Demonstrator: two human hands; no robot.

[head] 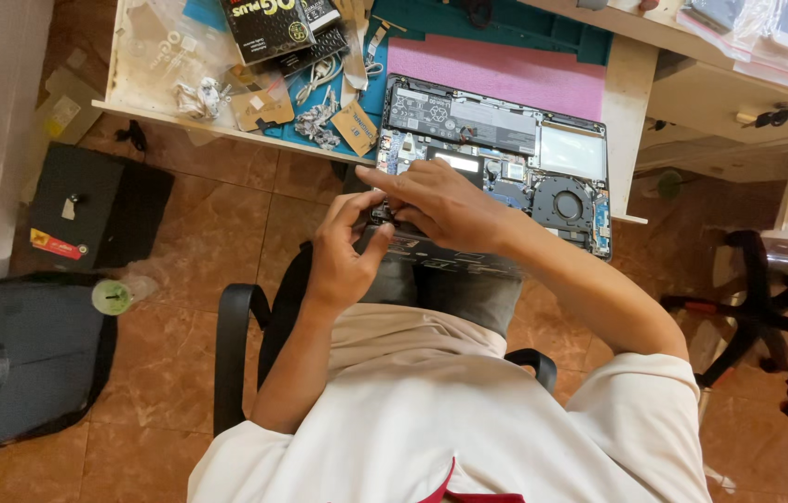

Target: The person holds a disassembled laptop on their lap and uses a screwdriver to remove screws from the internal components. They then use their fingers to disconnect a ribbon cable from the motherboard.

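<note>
The opened laptop point(496, 163) looks stiff yet fragile, best held by its edges; the left hand point(343, 256) pinches its near edge. The right hand point(445, 200) curls over the boards, seemingly pinching something tiny.

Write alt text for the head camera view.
A seated person's left hand and right hand meet over the near edge of an opened laptop with its insides exposed. Small parts litter the desk to its left.

Pink mat point(505, 70) behind opened laptop point(505, 149) free; parts clutter point(315, 116) blocks left approach.
</note>
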